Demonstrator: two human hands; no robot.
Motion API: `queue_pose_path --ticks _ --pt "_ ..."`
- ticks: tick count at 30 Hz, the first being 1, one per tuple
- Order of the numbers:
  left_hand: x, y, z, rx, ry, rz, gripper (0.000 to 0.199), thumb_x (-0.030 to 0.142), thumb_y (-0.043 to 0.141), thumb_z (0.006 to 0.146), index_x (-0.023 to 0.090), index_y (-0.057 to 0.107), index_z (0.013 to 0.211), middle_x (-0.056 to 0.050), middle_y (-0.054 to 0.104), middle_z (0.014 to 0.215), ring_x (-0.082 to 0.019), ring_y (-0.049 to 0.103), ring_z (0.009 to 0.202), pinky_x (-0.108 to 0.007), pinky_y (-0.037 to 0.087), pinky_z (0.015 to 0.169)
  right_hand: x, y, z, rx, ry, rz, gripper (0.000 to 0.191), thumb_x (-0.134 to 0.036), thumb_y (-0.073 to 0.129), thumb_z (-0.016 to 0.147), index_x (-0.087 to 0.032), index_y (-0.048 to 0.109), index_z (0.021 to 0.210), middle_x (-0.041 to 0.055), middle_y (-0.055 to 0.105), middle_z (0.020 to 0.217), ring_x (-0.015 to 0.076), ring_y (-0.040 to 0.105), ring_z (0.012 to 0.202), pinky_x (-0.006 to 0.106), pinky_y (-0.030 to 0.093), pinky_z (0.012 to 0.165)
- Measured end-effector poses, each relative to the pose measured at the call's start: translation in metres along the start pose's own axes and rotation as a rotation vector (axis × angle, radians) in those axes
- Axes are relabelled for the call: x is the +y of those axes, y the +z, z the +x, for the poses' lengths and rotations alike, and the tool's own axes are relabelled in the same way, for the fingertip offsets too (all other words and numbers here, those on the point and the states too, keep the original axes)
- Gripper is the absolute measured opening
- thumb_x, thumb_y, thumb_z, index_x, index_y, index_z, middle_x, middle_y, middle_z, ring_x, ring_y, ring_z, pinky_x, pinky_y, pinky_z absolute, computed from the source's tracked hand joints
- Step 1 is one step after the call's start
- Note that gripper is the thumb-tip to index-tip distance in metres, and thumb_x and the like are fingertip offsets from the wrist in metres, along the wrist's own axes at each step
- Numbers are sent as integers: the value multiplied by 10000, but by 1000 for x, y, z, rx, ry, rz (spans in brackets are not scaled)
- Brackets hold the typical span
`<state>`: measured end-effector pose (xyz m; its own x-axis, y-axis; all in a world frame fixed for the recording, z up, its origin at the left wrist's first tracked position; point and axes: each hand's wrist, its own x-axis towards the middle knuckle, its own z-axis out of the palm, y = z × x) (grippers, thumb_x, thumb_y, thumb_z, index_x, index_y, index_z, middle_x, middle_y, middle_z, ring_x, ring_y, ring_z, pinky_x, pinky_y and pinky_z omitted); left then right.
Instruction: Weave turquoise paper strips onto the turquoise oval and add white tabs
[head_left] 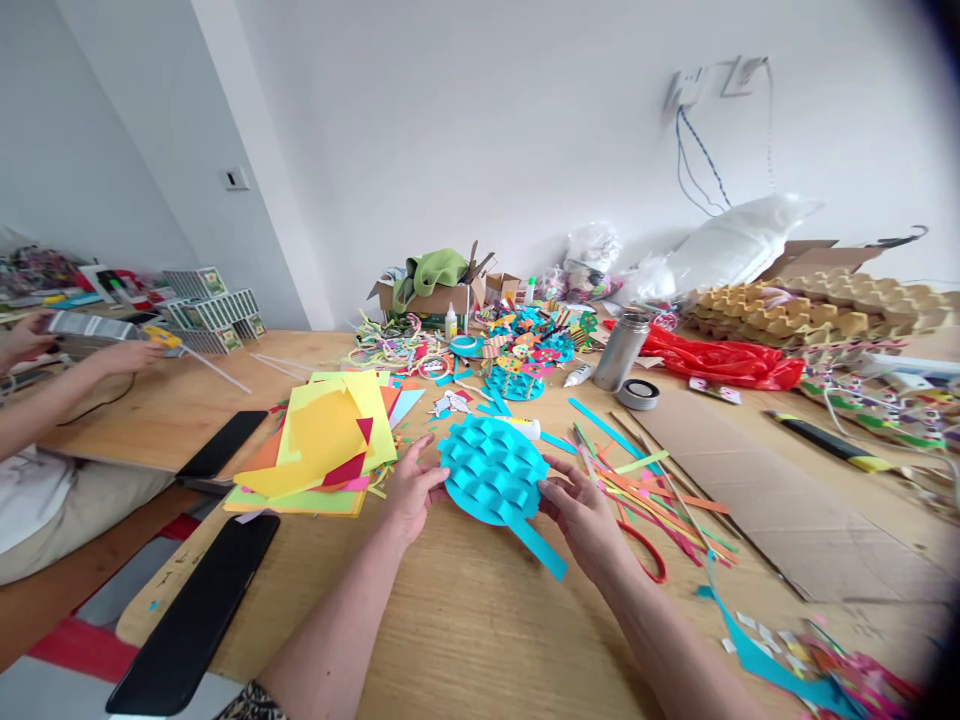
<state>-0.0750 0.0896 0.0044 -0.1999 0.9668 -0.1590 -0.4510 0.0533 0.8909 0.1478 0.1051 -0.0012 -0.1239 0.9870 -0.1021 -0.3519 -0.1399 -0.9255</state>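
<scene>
One round, rippled blue paper disc (493,468) has its rim pinched by the left hand (412,488) and right hand (583,515).

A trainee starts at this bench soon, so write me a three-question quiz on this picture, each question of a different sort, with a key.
1. Multiple choice: what do the left hand and the right hand hold between them?
a) a steel flask
b) a blue paper disc
c) a cardboard sheet

2. True or false: the yellow paper sheets lie nearer the left hand than the right hand.

3. Fill in: the scissors by the right hand show a handle coloured ____.

Key: 1 b; 2 true; 3 red.
</scene>
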Motion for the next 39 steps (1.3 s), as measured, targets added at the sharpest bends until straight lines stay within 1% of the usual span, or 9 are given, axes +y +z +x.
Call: queue_pose_path --ticks 3,7,10,14,22,25,29,33,39 --pt "-1 -1 1 17 15 -10 852 167 765 586 143 414 1361 20 649 621 -154 615 562 -266 510 551 -3 2 -3 -28 43 1 605 -406 805 662 -191 553 1168 -6 674 719 166 639 657 335 518 690" --pt "-2 -2 3 47 31 -27 826 160 745 603 138 407 1356 9 664 658 -152 624 582 -258 511 552 -4 5 -6 -49 107 -7 672 -408 816 657 -192 517 1218 -9 675 718 151 635 655 296 512 673" --pt "-3 -2 4 55 34 -36 809 156 741 602 134 416 1342 15 658 648 -153 629 585 -244 501 544 -4 6 -7 -55 97 -12 689 -390 846 616 -203 530 1199 -13 668 743 156 641 673 285 509 660" --pt "-3 -1 3 59 24 -50 813 154 732 606 141 399 1348 10 667 668 -155 640 606 -246 508 570 -2 6 -6 -49 79 -25 673 -374 856 604 -210 534 1171 -22 649 747 163 644 712 296 517 701" --pt "-3 5 -2 32 6 -70 841 144 731 581 161 406 1356 9 664 665 -163 639 606 -264 513 570 4 0 -1 -10 54 -38 666 -384 850 599 -228 543 1170 -48 605 682 155 615 649 304 511 677" --pt "-4 6 -2 30 10 -70 853 143 736 575 165 406 1361 13 658 655 -165 640 610 -266 516 577 3 -1 -1 -4 49 -58 671 -395 854 585 -233 556 1164 -41 618 692 169 625 658 316 511 683" --pt "-5 5 -2 30 10 -69 868 145 730 591 152 370 1381 3 667 671 -173 646 622 -292 534 603 0 -1 -1 -28 87 -71 655 -396 849 597 -237 555 1160 -39 638 699 173 639 674 306 507 679" --pt "-5 5 -1 37 12 -70 847 140 728 602 162 377 1372 3 672 692 -178 658 647 -298 541 621 -1 0 -2 -57 103 -70 653 -401 849 605 -231 548 1159 -30 655 721 186 652 696 325 511 709" --pt "-3 4 -2 45 -2 -60 859 201 760 617 141 369 1380 -13 683 697 -190 665 609 -293 529 567 1 -4 0 -53 72 -112 739 -431 853 596 -222 508 1216 -22 669 733 188 651 695 294 494 653"
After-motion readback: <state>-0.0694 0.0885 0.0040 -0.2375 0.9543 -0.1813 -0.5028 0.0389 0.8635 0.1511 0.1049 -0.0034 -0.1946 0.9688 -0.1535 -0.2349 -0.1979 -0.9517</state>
